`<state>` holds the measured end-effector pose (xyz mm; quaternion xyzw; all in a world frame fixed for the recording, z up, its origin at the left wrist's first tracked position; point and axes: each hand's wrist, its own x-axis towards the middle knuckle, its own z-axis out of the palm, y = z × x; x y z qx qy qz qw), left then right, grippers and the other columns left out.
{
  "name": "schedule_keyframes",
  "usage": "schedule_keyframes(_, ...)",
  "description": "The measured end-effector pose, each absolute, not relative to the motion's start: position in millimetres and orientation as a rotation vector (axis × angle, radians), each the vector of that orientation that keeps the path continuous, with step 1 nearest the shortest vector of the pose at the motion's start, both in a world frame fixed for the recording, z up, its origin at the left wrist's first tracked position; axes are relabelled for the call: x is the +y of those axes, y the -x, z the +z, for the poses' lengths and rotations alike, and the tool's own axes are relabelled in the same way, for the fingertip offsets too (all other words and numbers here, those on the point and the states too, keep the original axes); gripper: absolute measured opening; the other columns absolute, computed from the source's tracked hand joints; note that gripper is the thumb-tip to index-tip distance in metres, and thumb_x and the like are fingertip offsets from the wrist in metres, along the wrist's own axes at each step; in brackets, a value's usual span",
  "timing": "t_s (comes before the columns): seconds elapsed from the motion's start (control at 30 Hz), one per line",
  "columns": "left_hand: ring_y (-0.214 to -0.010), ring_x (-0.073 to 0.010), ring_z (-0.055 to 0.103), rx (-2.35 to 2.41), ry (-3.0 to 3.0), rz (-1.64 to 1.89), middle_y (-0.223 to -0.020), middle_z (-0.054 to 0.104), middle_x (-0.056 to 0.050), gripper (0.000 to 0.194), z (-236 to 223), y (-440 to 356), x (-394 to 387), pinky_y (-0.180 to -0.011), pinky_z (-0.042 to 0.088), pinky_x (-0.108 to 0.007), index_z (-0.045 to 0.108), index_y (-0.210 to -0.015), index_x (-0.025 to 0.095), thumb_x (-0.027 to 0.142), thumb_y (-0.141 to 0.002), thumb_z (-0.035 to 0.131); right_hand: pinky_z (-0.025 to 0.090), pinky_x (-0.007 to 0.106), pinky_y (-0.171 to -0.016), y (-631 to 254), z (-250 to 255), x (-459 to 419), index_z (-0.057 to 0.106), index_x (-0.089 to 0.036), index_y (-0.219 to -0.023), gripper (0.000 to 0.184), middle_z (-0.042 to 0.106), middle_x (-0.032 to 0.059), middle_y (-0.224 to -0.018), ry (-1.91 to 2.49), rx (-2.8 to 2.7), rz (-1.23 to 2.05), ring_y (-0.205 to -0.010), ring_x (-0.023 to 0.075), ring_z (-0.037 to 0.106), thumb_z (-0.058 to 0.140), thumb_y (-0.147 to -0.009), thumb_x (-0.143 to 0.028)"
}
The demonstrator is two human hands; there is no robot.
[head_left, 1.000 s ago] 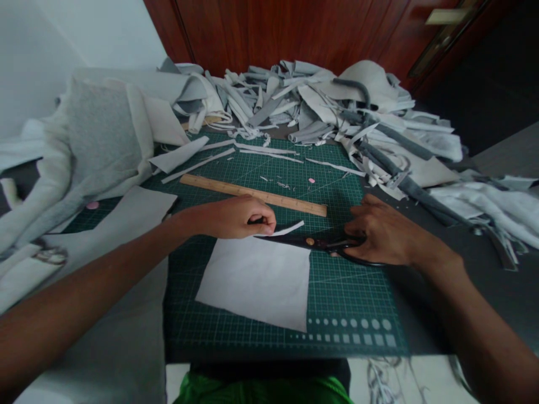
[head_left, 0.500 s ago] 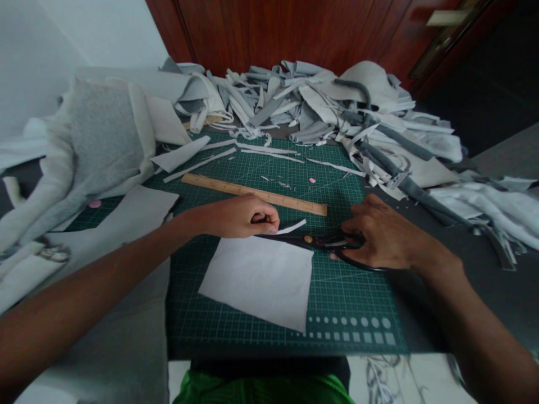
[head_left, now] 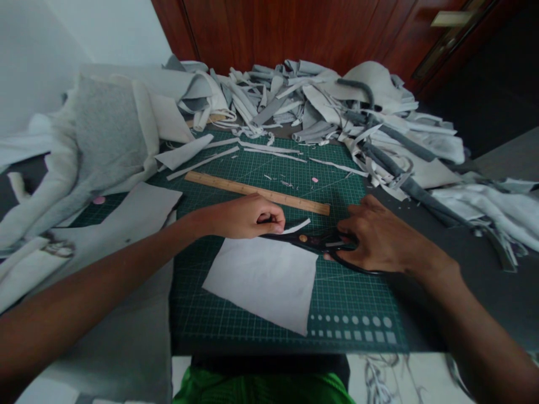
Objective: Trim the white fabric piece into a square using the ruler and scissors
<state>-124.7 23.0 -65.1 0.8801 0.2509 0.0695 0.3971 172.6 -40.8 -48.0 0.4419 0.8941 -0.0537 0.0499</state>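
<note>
On a green cutting mat lies a pale piece of fabric. My right hand is wrapped round the handles of black scissors, whose blades run leftward along the fabric's far edge. A narrow white strip curls up above the blades. My left hand pinches this strip at its left end, over the blade tips, which it hides. Just beyond my left hand lies a wooden ruler, set at a slant across the mat.
A heap of grey and white fabric scraps fills the table's back. Thick folded fabric lies at the left, with a large grey sheet nearer me. Thin offcuts lie across the mat's far part. Behind stands a wooden door.
The scissors have moved slightly left relative to the fabric, with my right hand following. The whole view has shifted a little. My left hand still pinches the strip.
</note>
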Motion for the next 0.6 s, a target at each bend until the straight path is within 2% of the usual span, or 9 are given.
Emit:
schedule_keyframes(0.37, -0.058, -0.0081, 0.046, 0.624, -2.237, 0.169, -0.075, 0.063, 0.002, 0.015, -65.7, 126.2, 23.2, -0.058, 0.033, -0.023, 0.068, -0.086, 0.016, 0.024, -0.097, 0.062, 0.031, 0.041, -0.079, -168.5, -48.9, -42.1, 0.06, -0.022, -0.06, 0.044, 0.059, 0.006, -0.065, -1.324, 2.735, -0.149, -0.069, 0.0204, 0.046, 0.064, -0.088, -0.056)
schedule_keyframes(0.6, -0.066, -0.01, 0.055, 0.616, -2.231, 0.137, -0.078, 0.066, 0.001, 0.015, -66.2, 127.3, 23.9, -0.062, 0.035, -0.023, 0.067, -0.086, 0.017, 0.023, -0.098, 0.06, 0.031, 0.041, -0.081, -166.1, -52.7, -43.2, 0.061, -0.021, -0.063, 0.04, 0.059, 0.0061, -0.066, -1.327, 2.731, -0.098, -0.068, 0.0202, 0.046, 0.065, -0.087, -0.054)
